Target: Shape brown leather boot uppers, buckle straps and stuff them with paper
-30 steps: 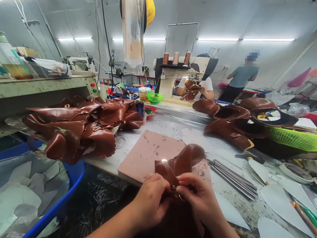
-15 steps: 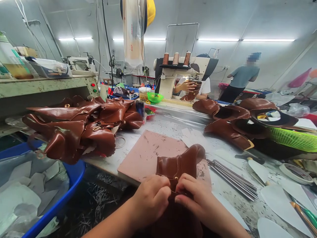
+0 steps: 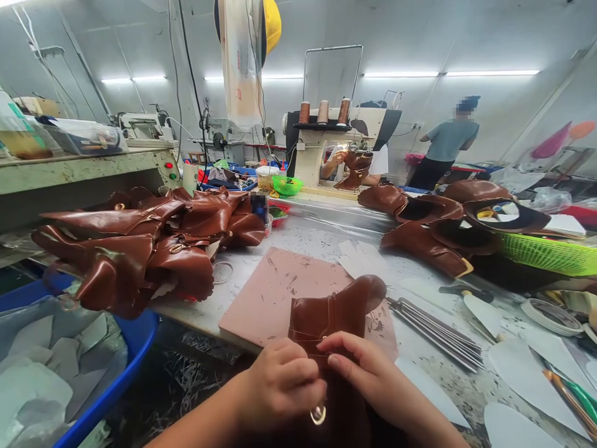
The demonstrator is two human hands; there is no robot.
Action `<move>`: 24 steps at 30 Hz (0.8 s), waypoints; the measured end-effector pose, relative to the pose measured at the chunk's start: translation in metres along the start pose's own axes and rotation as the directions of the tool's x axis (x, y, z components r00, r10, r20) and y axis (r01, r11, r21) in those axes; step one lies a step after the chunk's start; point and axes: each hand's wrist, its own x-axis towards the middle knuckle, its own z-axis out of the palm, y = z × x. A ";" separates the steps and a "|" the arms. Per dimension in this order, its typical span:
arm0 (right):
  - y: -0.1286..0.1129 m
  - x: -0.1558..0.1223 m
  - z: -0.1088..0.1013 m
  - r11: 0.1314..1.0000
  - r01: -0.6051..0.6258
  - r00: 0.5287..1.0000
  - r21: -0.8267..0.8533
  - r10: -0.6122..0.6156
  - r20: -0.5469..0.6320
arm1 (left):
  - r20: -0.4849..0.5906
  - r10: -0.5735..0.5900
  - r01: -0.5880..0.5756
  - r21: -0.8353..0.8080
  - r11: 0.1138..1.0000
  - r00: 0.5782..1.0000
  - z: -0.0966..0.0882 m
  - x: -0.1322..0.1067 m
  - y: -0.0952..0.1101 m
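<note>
A brown leather boot upper (image 3: 347, 311) lies partly on the pink board and hangs over the bench edge toward me. My left hand (image 3: 284, 386) is closed in front of it. A gold-coloured buckle (image 3: 318, 415) shows just below its fingers; the strap in its grip is mostly hidden. My right hand (image 3: 368, 367) pinches the upper near its strap seam, thumb and forefinger close together. A small bit of gold metal shows at the right fingertips.
The pink board (image 3: 261, 292) rests on the bench. Brown uppers (image 3: 135, 242) are heaped at left, more (image 3: 424, 242) at right. A blue bin (image 3: 135, 354) of scraps stands lower left. Dark strips (image 3: 433, 333) lie right. A co-worker's hand (image 3: 333, 163) is at a sewing machine (image 3: 310, 152).
My left hand has moved down toward me, and the buckle now shows below it. My right hand remains at the upper. The view has shifted slightly.
</note>
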 end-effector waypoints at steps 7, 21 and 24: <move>0.000 -0.002 0.003 0.996 0.008 0.999 -0.093 -0.003 0.052 | 0.039 -0.227 0.230 -0.118 0.966 0.973 -0.007 -0.025 0.001; 0.003 0.000 0.029 0.839 -0.015 0.998 -0.543 -0.021 -0.059 | 0.232 -0.637 0.612 -0.630 0.478 0.735 0.005 -0.023 0.023; 0.005 -0.001 0.032 0.781 -0.011 0.995 -0.624 -0.053 -0.084 | 0.284 -0.725 0.686 -0.642 0.342 0.627 0.008 -0.025 0.026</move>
